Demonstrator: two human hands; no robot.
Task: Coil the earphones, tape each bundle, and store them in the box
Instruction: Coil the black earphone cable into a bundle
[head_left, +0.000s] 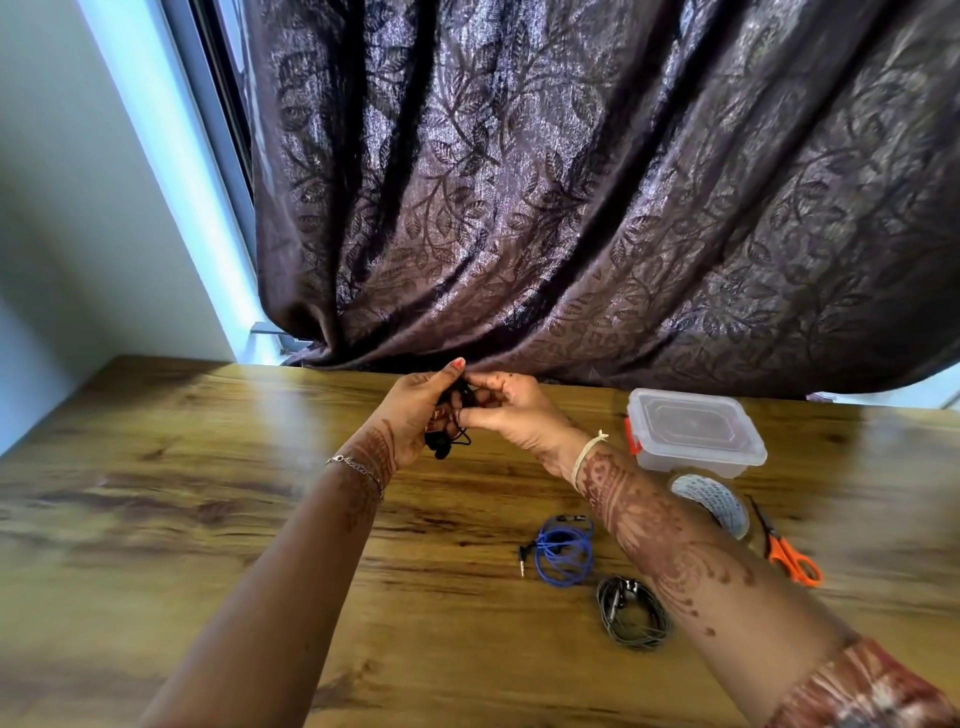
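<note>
Both hands, left (410, 421) and right (511, 415), pinch thin black earphones (451, 434) into a bundle above the wood-grain counter (208, 519); a clear plastic box (693, 434) sits nearby.

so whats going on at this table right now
A person is holding the black earphones above the wooden table. Both the left hand and the right hand grip the bunched cable, apparently coiling it. The blue earphones and the grey earphones lie coiled on the table by the right forearm. The clear box has its lid on, with the tape roll and the orange scissors near it.
</note>
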